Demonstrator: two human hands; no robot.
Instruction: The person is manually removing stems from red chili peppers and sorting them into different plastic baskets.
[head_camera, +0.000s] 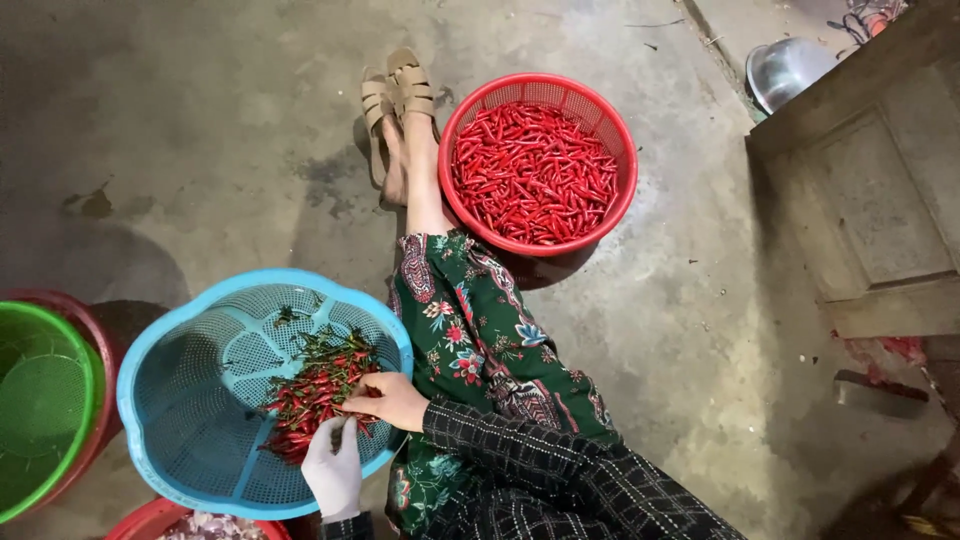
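A round blue basket (150, 380) stands on the concrete floor by my left thigh. It holds a small heap of red chillies with green stems (315, 385). My left hand (335, 468), in a white glove, grips a chilli at the near edge of the heap. Just above it, touching the heap, my bare right hand (388, 398) pinches a chilli with its fingers closed. Beyond my legs, beside my feet, a red basket (628, 160) is filled with stemless red chillies (535, 170).
A green basket (45, 400) nests in a red basin at the left edge. A red bowl (150, 520) with pale pieces sits at the bottom. A metal bowl (785, 65) and a wooden panel (880, 190) stand at the right. My legs in floral trousers (480, 340) end in tan sandals (400, 95).
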